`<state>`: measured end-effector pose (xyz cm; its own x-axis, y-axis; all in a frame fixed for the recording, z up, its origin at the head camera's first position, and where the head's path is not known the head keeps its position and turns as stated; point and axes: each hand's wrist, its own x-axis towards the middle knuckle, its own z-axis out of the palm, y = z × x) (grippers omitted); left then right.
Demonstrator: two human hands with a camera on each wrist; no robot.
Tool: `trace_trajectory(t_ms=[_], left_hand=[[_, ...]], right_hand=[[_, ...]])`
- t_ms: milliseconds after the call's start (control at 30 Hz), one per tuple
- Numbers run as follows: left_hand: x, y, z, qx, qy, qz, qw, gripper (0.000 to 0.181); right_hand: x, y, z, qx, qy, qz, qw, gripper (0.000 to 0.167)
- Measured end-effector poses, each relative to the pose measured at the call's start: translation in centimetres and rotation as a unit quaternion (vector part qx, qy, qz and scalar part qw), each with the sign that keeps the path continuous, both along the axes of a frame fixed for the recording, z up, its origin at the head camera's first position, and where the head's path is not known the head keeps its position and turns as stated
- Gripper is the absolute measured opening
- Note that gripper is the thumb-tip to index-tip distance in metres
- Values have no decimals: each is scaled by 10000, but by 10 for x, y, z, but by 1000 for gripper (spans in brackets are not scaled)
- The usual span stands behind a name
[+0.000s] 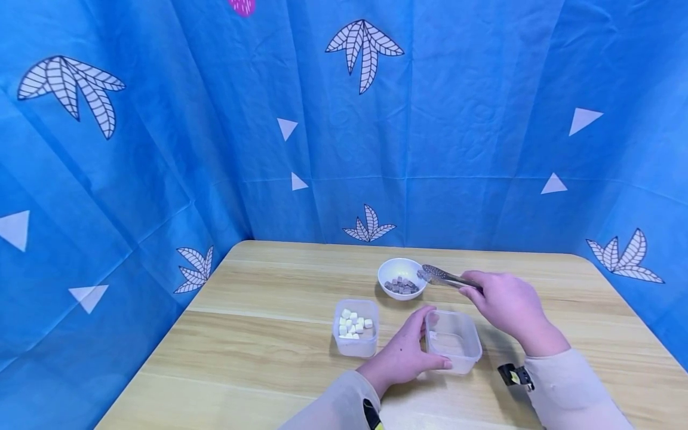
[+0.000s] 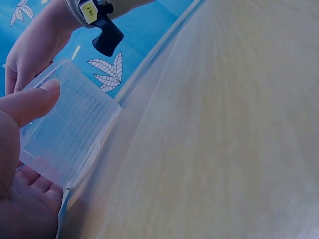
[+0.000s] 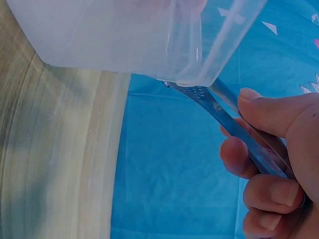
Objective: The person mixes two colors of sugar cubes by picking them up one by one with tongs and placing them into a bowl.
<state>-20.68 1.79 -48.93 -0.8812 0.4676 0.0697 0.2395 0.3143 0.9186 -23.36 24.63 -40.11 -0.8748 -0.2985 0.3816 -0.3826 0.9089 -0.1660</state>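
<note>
My left hand [image 1: 402,353] grips a clear plastic container [image 1: 461,363] from its left side, thumb on the near wall and fingers round the back. No contents show in this container. In my right hand [image 1: 510,303] is a pair of metal tongs [image 1: 445,275], pinched between thumb and fingers, as the right wrist view also shows. The perforated tong heads reach over the right rim of a white bowl [image 1: 384,272] that holds small grey-brown cubes [image 1: 400,288]. Whether the tips hold a cube is too small to tell.
Left of my left hand stands a second clear plastic container [image 1: 355,348] with several white cubes [image 1: 352,326] in it. All of these stand on a wooden table [image 1: 258,334]. A blue patterned curtain [image 1: 457,131] hangs behind the table and along its sides.
</note>
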Motion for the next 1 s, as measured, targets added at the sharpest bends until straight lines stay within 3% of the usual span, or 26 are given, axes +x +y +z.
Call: trace_trajectory(t_ms=[300, 600, 800, 1000], left_hand=[[3, 3, 3, -100, 50, 53, 9999, 106], [9, -2, 12, -803, 256, 75, 9964, 114], [14, -9, 28, -1108, 691, 141, 9913, 118], [20, -27, 52, -1097, 962, 104, 9892, 117]], right_hand=[[3, 5, 6, -23, -124, -6, 9999, 31], [9, 6, 16, -142, -172, 33, 9997, 35], [18, 12, 28, -171, -219, 51, 9996, 40], [25, 17, 34, -204, -197, 85, 9996, 39]])
